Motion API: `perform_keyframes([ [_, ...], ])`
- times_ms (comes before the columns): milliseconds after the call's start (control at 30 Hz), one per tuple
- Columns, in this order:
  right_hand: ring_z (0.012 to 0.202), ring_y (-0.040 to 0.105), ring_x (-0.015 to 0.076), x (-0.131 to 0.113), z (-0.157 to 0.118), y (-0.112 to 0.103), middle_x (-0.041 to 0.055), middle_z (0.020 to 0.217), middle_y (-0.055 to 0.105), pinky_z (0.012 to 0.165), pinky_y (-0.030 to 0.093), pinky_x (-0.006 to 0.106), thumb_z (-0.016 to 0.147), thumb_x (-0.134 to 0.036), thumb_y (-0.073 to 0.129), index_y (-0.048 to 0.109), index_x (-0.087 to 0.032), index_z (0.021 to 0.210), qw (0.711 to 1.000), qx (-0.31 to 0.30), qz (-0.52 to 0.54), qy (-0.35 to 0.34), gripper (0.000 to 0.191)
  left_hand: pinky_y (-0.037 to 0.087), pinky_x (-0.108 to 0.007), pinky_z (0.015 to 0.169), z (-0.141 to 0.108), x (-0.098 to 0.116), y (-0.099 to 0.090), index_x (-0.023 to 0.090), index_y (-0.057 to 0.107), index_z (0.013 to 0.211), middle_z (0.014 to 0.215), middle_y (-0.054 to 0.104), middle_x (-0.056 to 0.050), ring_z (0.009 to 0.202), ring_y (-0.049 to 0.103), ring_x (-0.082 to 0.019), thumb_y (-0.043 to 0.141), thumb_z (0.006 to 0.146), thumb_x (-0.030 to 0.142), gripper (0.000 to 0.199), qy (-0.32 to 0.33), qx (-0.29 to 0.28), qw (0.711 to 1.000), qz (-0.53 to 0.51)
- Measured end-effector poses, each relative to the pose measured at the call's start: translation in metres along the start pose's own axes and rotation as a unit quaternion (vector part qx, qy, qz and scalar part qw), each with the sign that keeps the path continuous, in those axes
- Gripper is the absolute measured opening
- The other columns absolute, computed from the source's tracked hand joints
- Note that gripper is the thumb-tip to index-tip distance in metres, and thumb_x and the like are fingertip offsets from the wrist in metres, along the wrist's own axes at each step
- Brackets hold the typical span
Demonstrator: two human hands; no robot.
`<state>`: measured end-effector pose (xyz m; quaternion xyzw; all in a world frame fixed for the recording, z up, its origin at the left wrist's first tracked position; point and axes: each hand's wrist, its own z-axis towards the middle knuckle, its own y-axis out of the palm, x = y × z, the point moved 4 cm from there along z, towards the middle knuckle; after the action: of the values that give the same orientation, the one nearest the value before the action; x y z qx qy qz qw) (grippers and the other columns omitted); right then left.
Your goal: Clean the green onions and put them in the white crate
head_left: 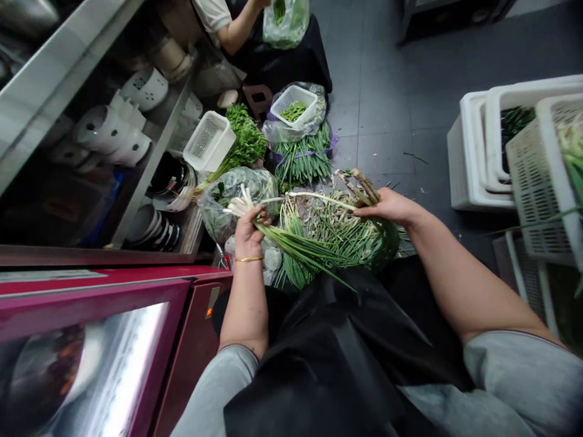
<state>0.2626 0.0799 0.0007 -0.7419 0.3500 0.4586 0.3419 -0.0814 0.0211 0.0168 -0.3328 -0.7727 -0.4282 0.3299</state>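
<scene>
My left hand (250, 229) is closed around a bunch of spring onions (300, 246), white ends to the upper left and green leaves trailing down to the right. Closed too, my right hand (392, 206) grips several spring onions with brown, dirty ends (364, 187); their leaves hang below it. A single pale stalk (314, 195) stretches between the two hands, its far end close to my left fingers. Beneath them, a heap of spring onions and dry trimmings (334, 227) covers the floor.
A co-worker's arm (239, 27) holds a plastic bag of greens (286, 27) ahead. White baskets (209, 142) and leafy greens (248, 136) stand near the shelf (155, 145) on the left. A red-framed fridge (177, 291) is close left. Stacked white crates (473, 152) stand right.
</scene>
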Motion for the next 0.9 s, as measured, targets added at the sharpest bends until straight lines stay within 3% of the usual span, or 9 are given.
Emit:
perform_keyframes([
  [100,0.054,0.059,0.0158,0.013,-0.009,-0.041,0.0058,0.064,0.068,0.049,0.045,0.029,0.054,-0.036,0.086,0.074,-0.016,0.075,0.997,0.074,0.013,0.020,0.032,0.035,-0.014,0.041,0.012,0.005,-0.025,0.013,0.059,0.064,0.049,0.050,0.006,0.040,0.041,-0.002,0.076,0.060,0.014,0.017,0.014,0.046,0.999,0.013],
  [167,0.049,0.055,0.0132,0.014,-0.012,-0.047,0.0057,0.063,0.068,0.044,0.040,0.026,0.054,-0.038,0.086,0.074,-0.015,0.078,0.989,0.130,0.061,0.025,0.036,0.034,-0.014,0.038,0.018,-0.005,-0.028,0.012,0.062,0.067,0.052,0.056,0.004,0.041,0.044,-0.003,0.079,0.055,0.012,0.020,0.028,0.085,0.993,0.079],
  [233,0.043,0.048,0.0100,0.010,-0.007,-0.030,0.0061,0.062,0.068,0.040,0.034,0.025,0.056,-0.041,0.085,0.073,-0.013,0.081,0.983,0.138,0.121,0.023,0.039,0.032,-0.016,0.035,0.019,-0.024,-0.014,0.011,0.066,0.073,0.056,0.060,0.003,0.040,0.045,-0.004,0.081,0.051,0.011,0.027,0.046,0.091,0.982,0.157],
  [300,0.041,0.044,0.0079,0.005,0.002,0.006,0.0074,0.065,0.069,0.038,0.030,0.023,0.058,-0.044,0.083,0.072,-0.012,0.081,0.979,0.099,0.176,0.017,0.042,0.031,-0.018,0.035,0.013,-0.046,0.015,0.011,0.070,0.082,0.057,0.061,0.003,0.038,0.041,-0.004,0.084,0.051,0.017,0.034,0.068,0.069,0.977,0.192],
  [400,0.041,0.040,0.0061,0.000,0.014,0.066,0.0057,0.066,0.067,0.037,0.027,0.022,0.057,-0.048,0.082,0.069,-0.012,0.078,0.972,0.057,0.230,0.006,0.044,0.032,-0.019,0.037,-0.003,-0.068,0.061,0.014,0.071,0.088,0.066,0.064,0.002,0.040,0.040,-0.003,0.083,0.058,0.031,0.037,0.104,0.019,0.984,0.147],
  [500,0.043,0.041,0.0070,-0.003,0.016,0.099,0.0006,0.061,0.060,0.040,0.031,0.023,0.054,-0.051,0.083,0.065,-0.014,0.075,0.973,0.060,0.223,-0.005,0.046,0.034,-0.020,0.039,-0.014,-0.076,0.088,0.013,0.068,0.077,0.065,0.062,0.001,0.044,0.045,-0.005,0.086,0.052,0.033,0.037,0.075,-0.047,0.989,0.117],
  [567,0.047,0.044,0.0092,-0.006,0.015,0.101,-0.0001,0.059,0.058,0.043,0.036,0.024,0.055,-0.052,0.082,0.063,-0.015,0.072,0.980,0.077,0.182,-0.019,0.045,0.034,-0.020,0.040,-0.017,-0.073,0.089,0.013,0.064,0.071,0.062,0.059,0.002,0.046,0.046,-0.005,0.089,0.047,0.032,0.039,0.053,-0.053,0.992,0.102],
  [733,0.056,0.051,0.0128,-0.025,0.016,0.079,0.0014,0.064,0.059,0.052,0.042,0.027,0.063,-0.057,0.076,0.064,-0.016,0.077,0.979,0.139,0.108,-0.100,0.045,0.032,-0.020,0.040,-0.023,-0.073,0.080,0.014,0.062,0.071,0.058,0.055,0.004,0.044,0.044,-0.005,0.089,0.047,0.028,0.039,0.012,-0.086,0.988,0.131],
  [900,0.046,0.047,0.0089,-0.040,0.012,0.081,-0.0018,0.052,0.054,0.045,0.038,0.023,0.063,-0.057,0.077,0.057,-0.015,0.062,0.989,0.016,0.075,-0.129,0.045,0.037,-0.020,0.044,-0.031,-0.081,0.082,0.013,0.065,0.077,0.065,0.062,0.001,0.051,0.053,-0.008,0.089,0.049,0.027,0.040,0.004,-0.140,0.983,0.121],
])
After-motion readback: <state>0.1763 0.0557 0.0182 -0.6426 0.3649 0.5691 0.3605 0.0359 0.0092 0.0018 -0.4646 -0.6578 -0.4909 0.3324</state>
